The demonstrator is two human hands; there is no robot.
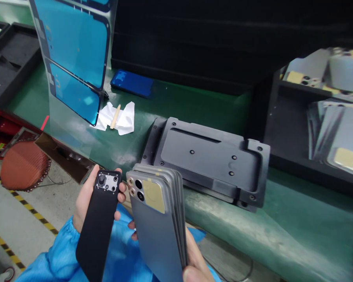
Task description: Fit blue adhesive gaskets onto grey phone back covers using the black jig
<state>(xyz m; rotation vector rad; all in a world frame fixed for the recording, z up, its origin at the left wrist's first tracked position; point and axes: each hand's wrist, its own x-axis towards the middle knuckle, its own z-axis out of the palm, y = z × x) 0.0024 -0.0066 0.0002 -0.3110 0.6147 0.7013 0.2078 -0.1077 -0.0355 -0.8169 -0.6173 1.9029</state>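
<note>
My left hand (84, 201) is closed around a phone back cover (95, 231), its black inner face and metal camera plate towards me. Beside it, my right hand (195, 258) grips a stack of silver-grey phone back covers (155, 239), several deep. The front cover of that stack shows camera lenses and a yellow film patch at its top. Both hands are held in front of the bench's near edge. Just beyond them, a dark grey fixture (208, 156) with a shallow phone-shaped recess lies on the green bench; no cover sits in the recess.
A clear sheet with blue adhesive pieces (76, 43) hangs at the upper left. Near it lie white paper (128, 119), a wooden stick (115, 116) and a blue phone-shaped piece (132, 83). Black trays at right hold more covers (348, 131). A cardboard box (55, 152) and round stool (25, 164) stand left.
</note>
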